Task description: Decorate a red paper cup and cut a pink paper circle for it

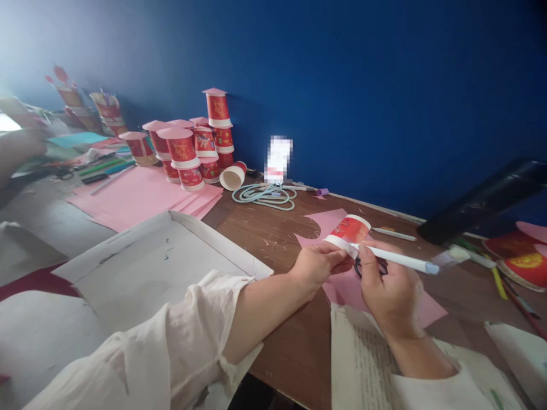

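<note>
My right hand (pixel 391 285) is closed around a white marker (pixel 397 256) with a pale blue end, its other end pointing left. Between the fingertips of my left hand (pixel 318 265) is a small pale piece of paper (pixel 351 250), right at the marker's left end. Whether the marker touches it I cannot tell. Just beyond my fingers a red paper cup (pixel 352 228) with a white rim lies on its side on cut pink paper (pixel 318 225). Dark scissor handles (pixel 359 267) show partly between my hands, mostly hidden.
Stacked red cups (pixel 182 151) with pink paper tops stand at the back left beside pink sheets (pixel 128 196). A coiled cable (pixel 265 196) lies before a lit phone (pixel 277 159). A white box lid (pixel 171 256), a printed page (pixel 354 353) and a black bottle (pixel 482 199) are nearby. Another person's arm (pixel 21 145) shows far left.
</note>
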Tool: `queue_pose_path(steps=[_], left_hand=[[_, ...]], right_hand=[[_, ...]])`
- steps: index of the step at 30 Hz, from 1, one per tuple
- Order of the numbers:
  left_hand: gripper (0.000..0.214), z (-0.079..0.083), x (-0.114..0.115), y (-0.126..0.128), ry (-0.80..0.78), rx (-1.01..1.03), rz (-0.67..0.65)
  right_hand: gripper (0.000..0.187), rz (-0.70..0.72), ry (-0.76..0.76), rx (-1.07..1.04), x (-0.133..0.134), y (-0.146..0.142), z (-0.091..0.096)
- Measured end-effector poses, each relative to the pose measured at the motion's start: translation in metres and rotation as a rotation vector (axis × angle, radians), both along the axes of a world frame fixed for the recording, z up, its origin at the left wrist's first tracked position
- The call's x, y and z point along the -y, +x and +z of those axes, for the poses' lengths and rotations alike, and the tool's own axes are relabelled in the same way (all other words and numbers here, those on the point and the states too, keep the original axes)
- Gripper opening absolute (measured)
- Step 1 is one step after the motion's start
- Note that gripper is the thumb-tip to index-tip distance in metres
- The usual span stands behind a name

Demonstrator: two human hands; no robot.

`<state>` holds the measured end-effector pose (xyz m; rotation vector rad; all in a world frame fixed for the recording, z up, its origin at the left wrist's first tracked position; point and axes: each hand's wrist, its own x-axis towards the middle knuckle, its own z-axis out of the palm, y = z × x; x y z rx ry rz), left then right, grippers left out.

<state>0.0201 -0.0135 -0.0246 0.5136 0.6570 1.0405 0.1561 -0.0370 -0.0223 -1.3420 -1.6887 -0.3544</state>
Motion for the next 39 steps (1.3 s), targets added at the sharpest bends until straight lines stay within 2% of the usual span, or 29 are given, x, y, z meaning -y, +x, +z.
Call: queue_pose_path(steps=[5,12,15,24,31,39], left_hand=[[0.02,-0.001,0.0,0.0,0.005,-0.004,-0.008],[0.013,0.0,-0.001,0.001,-0.023,0.038,0.018],[0.009,0.003,0.0,0.001,-0.041,0.028,0.024],[0.015,0.008,0.001,0.0,-0.077,0.032,0.047],[0.02,0.013,-0.001,-0.005,-0.197,0.2,0.043],[0.016,0.015,-0.001,-0.005,-0.205,0.118,0.016]], right_hand=[[0.025,0.02,-0.014,-0.008,0.0,0.0,0.001],[0.025,-0.006,-0.001,0.012,0.003,-0.001,0.003],[0.023,0.023,0.001,0.015,0.003,-0.001,0.004],[0.024,0.045,-0.024,0.017,0.002,0.0,0.003],[0.03,-0.082,0.001,-0.19,0.008,-0.002,0.006],[0.027,-0.06,0.034,-0.148,0.007,-0.003,0.006]])
